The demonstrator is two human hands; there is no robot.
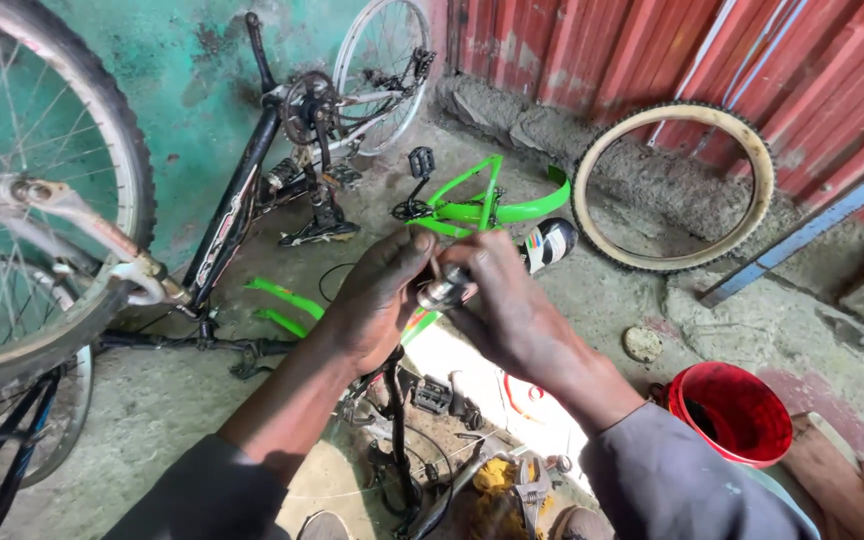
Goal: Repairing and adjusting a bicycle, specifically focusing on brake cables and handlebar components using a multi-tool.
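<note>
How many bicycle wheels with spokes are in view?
3: large wheel upper left, smaller wheel lower left below it, bare rim wheel top centre. Others may be hidden.

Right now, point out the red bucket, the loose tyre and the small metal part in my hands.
red bucket (752, 395): head view, inner wall.
loose tyre (597, 165): head view, left sidewall.
small metal part (442, 293): head view, shiny end.

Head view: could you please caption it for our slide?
Both hands, left and right, grip a small metal part above a green bicycle frame.

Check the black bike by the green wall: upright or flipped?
Flipped. The black bike rests upside down on the concrete floor: its crank and pedal arm stick up, and its rear wheel is raised against the wall.
</note>
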